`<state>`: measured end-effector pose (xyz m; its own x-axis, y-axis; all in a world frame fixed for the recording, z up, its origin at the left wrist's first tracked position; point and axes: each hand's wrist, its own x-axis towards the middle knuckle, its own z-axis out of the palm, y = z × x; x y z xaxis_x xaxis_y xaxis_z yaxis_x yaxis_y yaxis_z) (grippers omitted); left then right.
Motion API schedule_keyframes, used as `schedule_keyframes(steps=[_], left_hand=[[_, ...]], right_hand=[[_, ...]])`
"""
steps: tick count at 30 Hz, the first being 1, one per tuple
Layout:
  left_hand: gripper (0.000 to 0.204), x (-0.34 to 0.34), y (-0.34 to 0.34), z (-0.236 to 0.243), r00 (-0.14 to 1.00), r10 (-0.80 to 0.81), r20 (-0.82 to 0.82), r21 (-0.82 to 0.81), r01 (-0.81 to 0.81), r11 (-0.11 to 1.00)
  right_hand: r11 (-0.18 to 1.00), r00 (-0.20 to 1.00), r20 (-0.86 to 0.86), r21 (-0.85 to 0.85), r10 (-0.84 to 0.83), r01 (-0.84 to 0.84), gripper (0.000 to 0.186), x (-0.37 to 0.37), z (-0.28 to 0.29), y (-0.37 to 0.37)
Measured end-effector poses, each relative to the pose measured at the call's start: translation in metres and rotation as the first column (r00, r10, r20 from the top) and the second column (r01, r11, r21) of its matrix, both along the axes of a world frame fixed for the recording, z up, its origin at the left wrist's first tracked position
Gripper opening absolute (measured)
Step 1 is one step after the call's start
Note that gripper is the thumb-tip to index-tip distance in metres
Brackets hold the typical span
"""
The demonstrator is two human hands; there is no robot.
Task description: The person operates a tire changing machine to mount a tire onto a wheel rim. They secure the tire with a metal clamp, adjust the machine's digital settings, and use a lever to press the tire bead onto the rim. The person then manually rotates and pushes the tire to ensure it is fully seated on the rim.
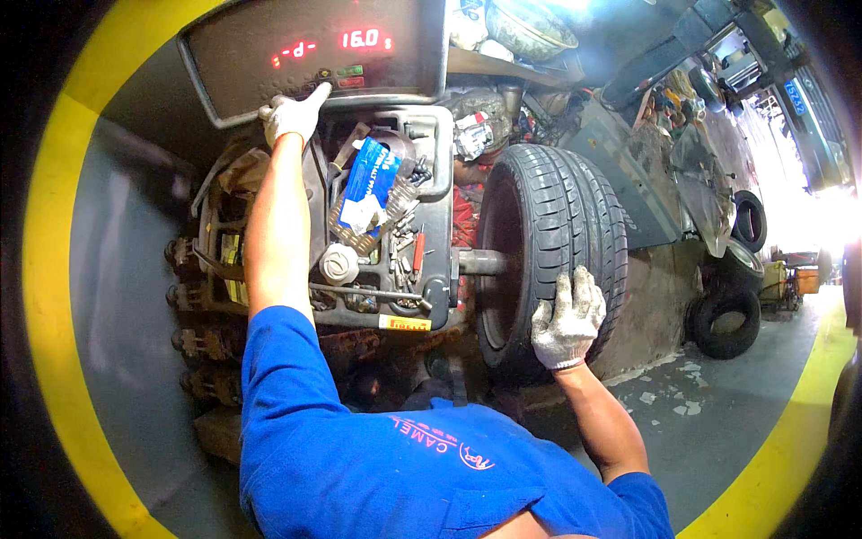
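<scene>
My left hand [294,117], in a white work glove, reaches up to the dark control panel [260,54] of a wheel balancer. A finger stretches to the small buttons below its lit red display; the hand holds nothing. My right hand [569,325], in a soiled white knit glove, lies with fingers spread on the tread of a car tyre [575,207]. That tyre stands upright on a wheel mounted on the machine's grey shaft [482,261]. Between my arms is the balancer's top tray [440,225], holding loose wheel weights, a blue card box [370,175] and a red-handled tool [418,252].
A round pale knob-like part [339,264] sits on the tray near my left forearm. Dark tyres [725,323] lie and stand on the floor at right. A grey panel [620,171] leans behind the mounted wheel, and cluttered shelves line the back.
</scene>
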<state>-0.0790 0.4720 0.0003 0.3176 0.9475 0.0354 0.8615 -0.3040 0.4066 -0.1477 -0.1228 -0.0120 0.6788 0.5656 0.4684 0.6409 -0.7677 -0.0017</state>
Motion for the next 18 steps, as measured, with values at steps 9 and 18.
schedule_keyframes(steps=[9, 18], left_hand=[[0.131, -0.012, -0.001, 0.005, 1.000, -0.016, 0.019, 0.055, 0.015, 0.998], [0.106, 0.035, -0.081, -0.024, 0.975, -0.123, 0.184, -0.016, 0.128, 0.992]], right_hand=[[0.997, 0.997, -0.070, -0.060, 0.034, -0.038, 0.059, 0.035, 0.012, 0.022], [0.989, 0.959, -0.242, -0.062, -0.145, 0.133, 0.040, 0.245, 0.045, 0.158]])
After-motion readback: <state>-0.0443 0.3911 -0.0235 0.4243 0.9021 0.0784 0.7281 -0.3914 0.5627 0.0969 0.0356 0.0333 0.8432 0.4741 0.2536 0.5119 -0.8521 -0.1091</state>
